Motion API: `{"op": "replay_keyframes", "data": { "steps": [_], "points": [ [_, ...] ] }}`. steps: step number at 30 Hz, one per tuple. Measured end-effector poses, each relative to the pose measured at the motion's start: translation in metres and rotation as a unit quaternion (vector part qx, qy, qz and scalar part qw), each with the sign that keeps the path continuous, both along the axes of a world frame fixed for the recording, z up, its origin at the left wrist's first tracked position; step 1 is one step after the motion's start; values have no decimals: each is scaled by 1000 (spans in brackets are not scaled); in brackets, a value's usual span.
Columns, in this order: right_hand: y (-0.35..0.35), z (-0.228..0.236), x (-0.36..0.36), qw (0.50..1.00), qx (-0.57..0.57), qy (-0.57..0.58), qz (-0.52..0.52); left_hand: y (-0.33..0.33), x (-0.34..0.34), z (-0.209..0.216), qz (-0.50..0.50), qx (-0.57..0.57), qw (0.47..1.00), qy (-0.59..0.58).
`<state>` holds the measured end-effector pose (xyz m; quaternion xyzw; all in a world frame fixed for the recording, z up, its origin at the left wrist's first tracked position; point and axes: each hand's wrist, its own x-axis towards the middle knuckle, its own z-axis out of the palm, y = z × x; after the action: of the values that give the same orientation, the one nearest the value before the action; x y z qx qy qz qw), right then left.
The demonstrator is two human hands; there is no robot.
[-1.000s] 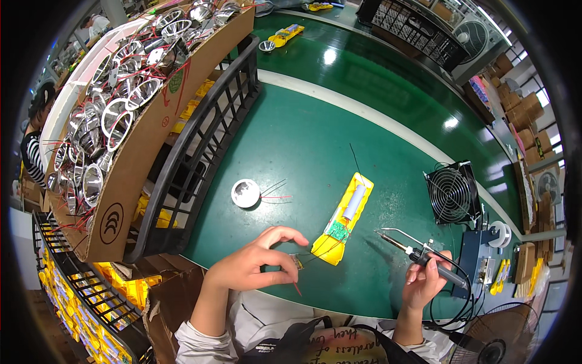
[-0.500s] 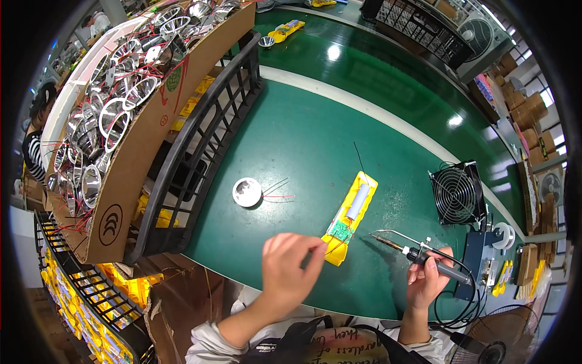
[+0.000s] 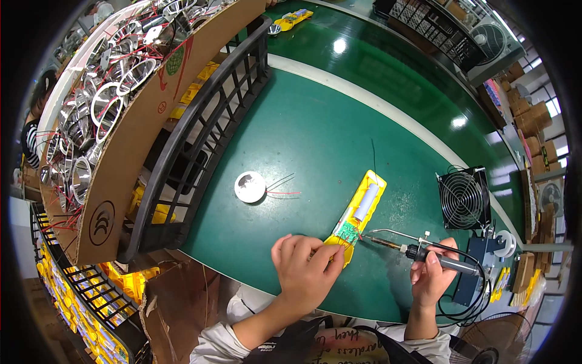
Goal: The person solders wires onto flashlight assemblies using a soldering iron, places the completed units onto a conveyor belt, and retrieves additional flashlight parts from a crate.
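Note:
A narrow yellow plastic housing [image 3: 374,182] lies slantwise on the green bench, with a pale violet cylindrical battery cell [image 3: 366,202] and a small green circuit board [image 3: 347,233] in it. My left hand [image 3: 306,266] is closed at the housing's lower end, thumb and forefinger pinching what looks like a thin wire running to the board. In my right hand [image 3: 431,273] is a soldering iron [image 3: 451,264] with a thin curved metal tube alongside; its tip meets the board's right edge. To the left sits a round white-and-silver lamp reflector [image 3: 250,187] with red and dark wires.
A black plastic crate [image 3: 203,133] and a cardboard box [image 3: 136,136] heaped with reflectors stand on the left. At right are a small black fan [image 3: 464,197], a blue soldering unit [image 3: 471,267] and looping cables. Beyond a pale strip runs a green conveyor [image 3: 400,79] carrying another yellow housing [image 3: 294,20].
The soldering iron's tip has moved in from beside the housing to the circuit board. My left hand has shifted slightly right and closer against the housing. The view has shifted slightly.

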<state>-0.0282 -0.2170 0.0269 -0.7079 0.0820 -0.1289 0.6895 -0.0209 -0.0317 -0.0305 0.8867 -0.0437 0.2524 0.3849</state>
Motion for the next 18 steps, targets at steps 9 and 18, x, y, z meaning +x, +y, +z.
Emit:
{"op": "replay_keyframes", "data": {
  "steps": [9,18],
  "points": [
    [7,-19,-1,999,47,4,-4,2,-1,-4,-17,-30,999,-23],
    [8,-23,-2,999,46,22,2,3,0,-5,-27,-40,999,-15]
  ]
}}
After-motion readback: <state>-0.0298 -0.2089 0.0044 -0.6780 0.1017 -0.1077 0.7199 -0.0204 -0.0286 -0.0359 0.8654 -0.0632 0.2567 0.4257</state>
